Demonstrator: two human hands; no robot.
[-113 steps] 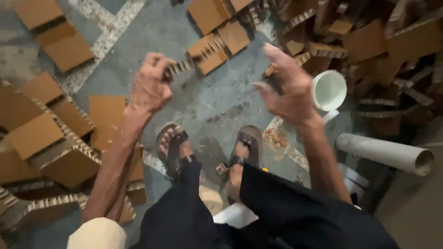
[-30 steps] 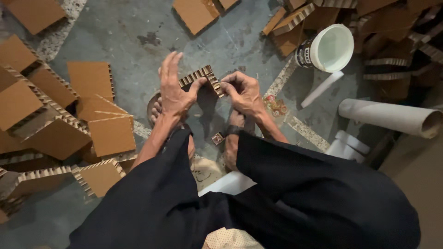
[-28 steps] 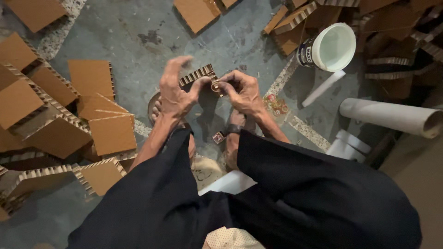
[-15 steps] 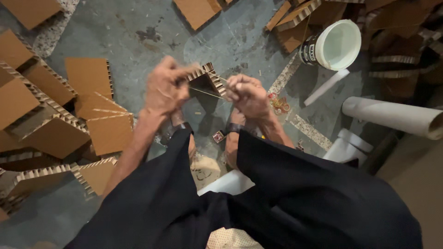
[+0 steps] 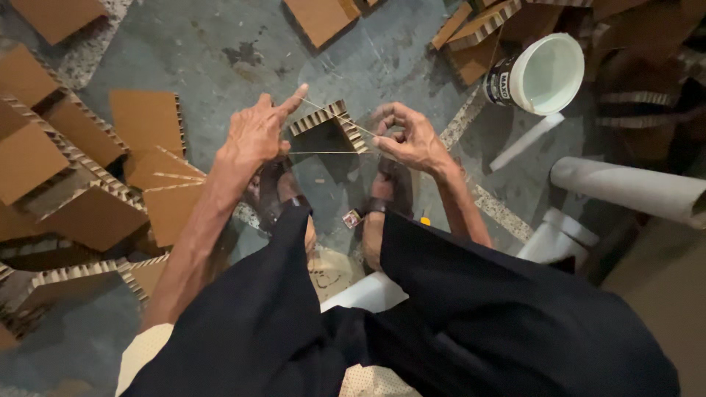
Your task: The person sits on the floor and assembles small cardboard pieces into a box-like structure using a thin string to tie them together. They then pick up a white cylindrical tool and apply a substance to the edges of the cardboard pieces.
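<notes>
A brown honeycomb-edged cardboard piece (image 5: 329,131) sits tilted between taut thin strings (image 5: 323,152).

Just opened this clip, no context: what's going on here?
A seated person, seen from their own head camera, holds a small honeycomb cardboard piece between both hands above the concrete floor. Thin string runs taut from the left hand, index finger extended, across the piece to the right hand, whose fingers pinch the other end. Many similar cardboard pieces lie scattered around, mostly to the left. A white bucket and a white tube sit to the right.
</notes>
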